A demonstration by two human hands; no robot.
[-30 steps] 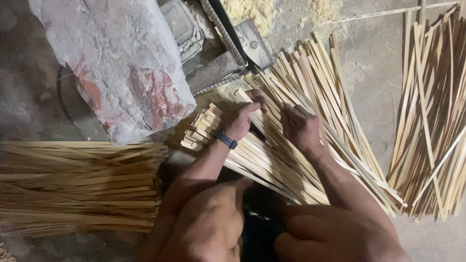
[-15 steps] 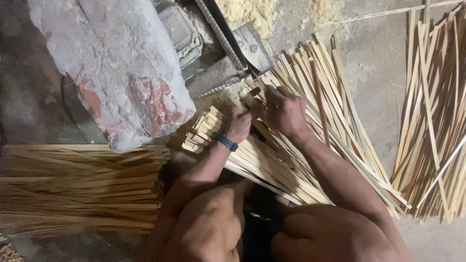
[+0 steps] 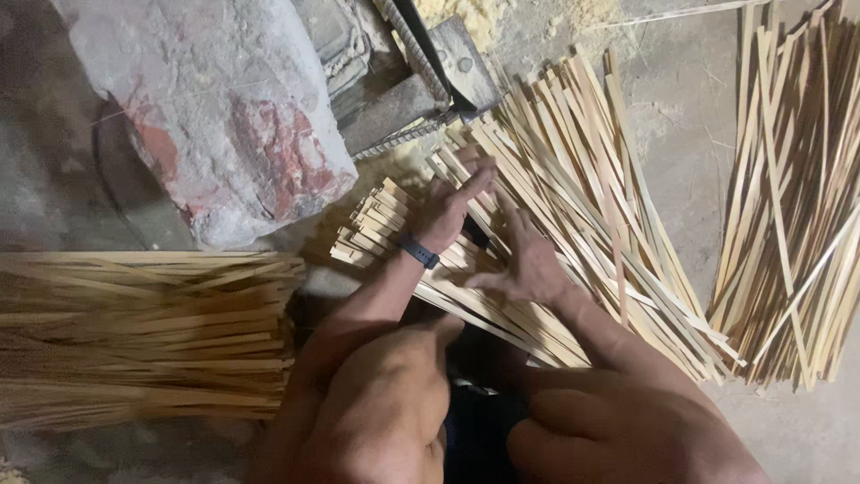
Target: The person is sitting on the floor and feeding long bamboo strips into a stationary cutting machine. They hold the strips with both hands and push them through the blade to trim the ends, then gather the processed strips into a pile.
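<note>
Far left on the floor [image 3: 806, 421], a thick bundle of thin bamboo sticks [image 3: 134, 336] lies gathered, ends roughly squared up; it looks like the sorted lot, though that is a judgement from how neatly it lies. Above it sits a big grey stone block [image 3: 215, 108] with patches of red on its face, and beside that a dark metal machine part [image 3: 403, 81], sawdust [image 3: 466, 13] scattered pale behind it.

Now to the middle, where the work is. The left hand [image 3: 448, 211], a dark band [image 3: 419, 252] around its wrist, lies flat over the near ends of the middle pile of bamboo strips [image 3: 555, 233], its fingers spread and stretched out toward the machine, pressing on the strips rather than pinching any. Just right of it the right hand [image 3: 528, 264] rests on the same pile, its fingers [image 3: 506, 215] loosely curled and partly splayed over the strips; whether a single strip is caught under them cannot be told. The person's bare knees [image 3: 385, 412] fill the lower edge of the view.

That middle pile fans away toward the upper right, strips crossing each other untidily, so the evening-up seems only partway there. Further right, well apart across bare floor, another loose heap of longer strips [image 3: 788, 206] lies untouched, running up and down along the right edge. So: one bundle looks finished, one in hand, one waiting.

No box, basket or tray shows anywhere; everything lies straight on the floor.
</note>
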